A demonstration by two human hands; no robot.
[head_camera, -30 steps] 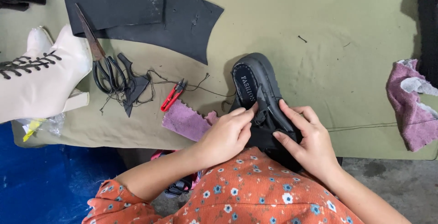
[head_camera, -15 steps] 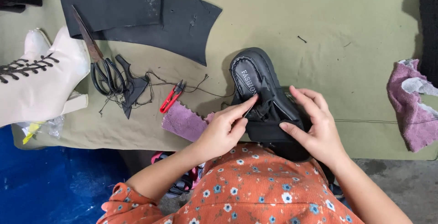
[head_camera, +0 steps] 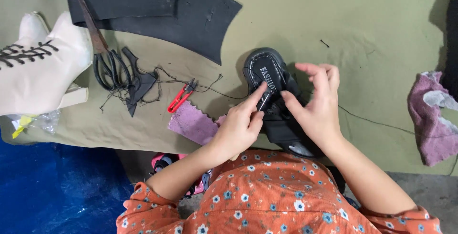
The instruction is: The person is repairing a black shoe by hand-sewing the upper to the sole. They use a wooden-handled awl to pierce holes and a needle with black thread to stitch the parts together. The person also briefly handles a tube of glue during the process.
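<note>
- A blue plastic sheet (head_camera: 52, 186) fills the lower left corner, beside the edge of an olive-green cloth-covered table (head_camera: 362, 19).
- A cream lace-up high-heeled boot (head_camera: 40, 67) lies on its side at the table's left edge, with black laces.
- Two flat sheets of black rubbery material (head_camera: 157, 5) lie overlapped along the top edge.
- Large black-handled scissors (head_camera: 102, 57) lie below the sheets, blades pointing up and to the left, next to a small black offcut (head_camera: 138, 81) and tangled black thread.
- Small red thread snips (head_camera: 181, 96) lie just right of the offcut, above a lilac scrap of cloth with a zigzag edge (head_camera: 193, 122).
- The left hand (head_camera: 238, 129) comes up from the lower edge in an orange floral sleeve. Its forefinger is stretched out onto the sandal's insole, and thumb and other fingers are pinched together on a thin needle-like pin (head_camera: 264, 103).
- A black strapped sandal (head_camera: 274, 96) lies at the table's near edge, in the middle of the view. Its long axis runs from upper left to lower right, the rounded end pointing up and away from the person, the insole facing up.
- The right hand (head_camera: 317, 110) steadies the sandal from the right: thumb pressed on the straps, the fingers loosely spread and half curled above it.
- A mauve rag (head_camera: 431, 119) lies crumpled at the far right edge.
</note>
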